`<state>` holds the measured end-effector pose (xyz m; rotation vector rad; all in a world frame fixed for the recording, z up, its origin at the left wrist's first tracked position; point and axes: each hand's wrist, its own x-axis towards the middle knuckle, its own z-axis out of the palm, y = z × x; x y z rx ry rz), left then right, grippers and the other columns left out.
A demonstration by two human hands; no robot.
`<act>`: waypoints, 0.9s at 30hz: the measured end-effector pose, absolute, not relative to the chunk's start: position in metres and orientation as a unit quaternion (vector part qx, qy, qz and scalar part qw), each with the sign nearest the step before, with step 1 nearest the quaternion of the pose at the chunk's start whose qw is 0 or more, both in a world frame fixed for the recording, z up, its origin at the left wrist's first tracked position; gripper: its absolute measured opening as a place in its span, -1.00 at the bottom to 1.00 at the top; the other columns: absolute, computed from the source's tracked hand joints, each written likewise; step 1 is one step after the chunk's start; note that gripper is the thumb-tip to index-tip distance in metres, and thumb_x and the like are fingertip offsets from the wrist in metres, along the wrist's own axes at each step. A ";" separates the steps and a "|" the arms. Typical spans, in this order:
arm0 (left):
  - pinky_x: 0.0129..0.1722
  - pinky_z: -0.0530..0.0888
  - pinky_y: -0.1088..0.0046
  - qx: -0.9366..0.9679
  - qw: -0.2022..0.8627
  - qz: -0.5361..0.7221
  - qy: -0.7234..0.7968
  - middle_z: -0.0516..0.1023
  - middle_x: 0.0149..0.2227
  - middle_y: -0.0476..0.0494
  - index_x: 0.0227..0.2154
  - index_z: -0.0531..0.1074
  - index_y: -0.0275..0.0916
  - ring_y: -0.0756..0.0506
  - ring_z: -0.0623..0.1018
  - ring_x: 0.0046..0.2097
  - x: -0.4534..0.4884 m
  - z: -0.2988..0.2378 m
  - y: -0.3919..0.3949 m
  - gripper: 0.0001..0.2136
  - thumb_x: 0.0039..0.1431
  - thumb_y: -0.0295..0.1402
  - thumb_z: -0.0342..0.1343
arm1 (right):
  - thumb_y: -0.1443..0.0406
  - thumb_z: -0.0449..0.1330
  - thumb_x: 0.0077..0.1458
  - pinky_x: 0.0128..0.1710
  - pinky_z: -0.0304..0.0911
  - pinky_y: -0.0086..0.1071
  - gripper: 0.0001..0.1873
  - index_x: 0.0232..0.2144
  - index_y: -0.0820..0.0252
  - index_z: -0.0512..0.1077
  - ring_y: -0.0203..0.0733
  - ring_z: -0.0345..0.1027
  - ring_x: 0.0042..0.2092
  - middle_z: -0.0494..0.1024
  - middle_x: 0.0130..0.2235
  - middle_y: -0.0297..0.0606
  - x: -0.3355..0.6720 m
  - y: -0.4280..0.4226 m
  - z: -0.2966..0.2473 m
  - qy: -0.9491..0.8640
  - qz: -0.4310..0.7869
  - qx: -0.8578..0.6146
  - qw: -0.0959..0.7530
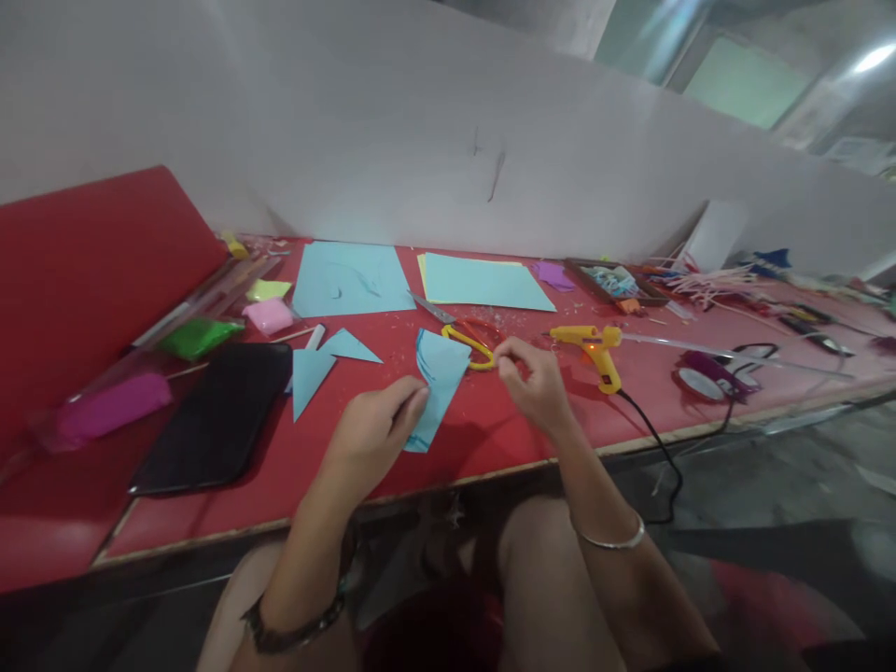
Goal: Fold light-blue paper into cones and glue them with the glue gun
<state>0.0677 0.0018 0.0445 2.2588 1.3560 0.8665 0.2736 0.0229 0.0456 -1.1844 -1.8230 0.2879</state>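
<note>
My left hand (pixel 382 425) is closed on the left edge of a light blue paper piece (pixel 442 369) with darker blue marker strokes. That piece is held over the red table. My right hand (pixel 538 383) has its fingers curled in, close beside the handles of the scissors (pixel 468 343). Those scissors have yellow and red-orange handles and lie with their blades pointing to the far left. Whether anything is inside the right fingers is hidden. Right of that hand is a yellow glue gun (pixel 595 350) with a small orange light.
Light blue sheets (pixel 483 282) lie along the wall, and cut blue triangles (pixel 312 373) at left. A black tablet-like slab (pixel 217 420) rests near packets of green clay (pixel 200 338) and pink clay (pixel 116 408). A cord (pixel 654 439) hangs over the table's front edge.
</note>
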 end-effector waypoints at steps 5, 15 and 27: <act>-0.57 0.12 0.57 0.797 0.194 0.328 0.468 0.23 -0.65 0.09 -0.58 0.21 -0.22 0.06 0.26 -0.60 0.070 0.044 0.002 -0.74 0.17 -0.27 -0.19 | 0.21 0.00 0.07 -0.47 0.11 -0.48 -0.81 -0.44 0.21 0.30 -0.35 0.15 -0.50 0.26 -0.55 -0.41 0.237 0.018 0.045 -0.720 0.330 -0.401 0.459; -0.54 0.13 0.57 0.804 0.200 0.307 0.469 0.26 -0.63 0.09 -0.58 0.23 -0.23 0.06 0.27 -0.57 0.069 0.041 0.005 -0.74 0.18 -0.26 -0.16 | 0.16 -0.04 0.13 -0.52 0.07 -0.49 -0.62 -0.65 0.20 0.23 -0.39 0.14 -0.57 0.24 -0.66 -0.42 0.230 0.023 0.046 -0.716 0.266 -0.443 0.469; -0.54 0.22 0.58 0.697 0.272 0.429 0.506 0.29 -0.57 0.08 -0.43 0.30 -0.23 0.05 0.30 -0.54 0.075 0.040 0.004 -0.83 0.11 -0.25 -0.10 | 0.08 0.03 0.04 -0.43 0.14 -0.45 -0.72 -0.43 0.19 0.26 -0.34 0.17 -0.47 0.27 -0.52 -0.40 0.238 0.019 0.036 -0.691 0.452 -0.382 0.414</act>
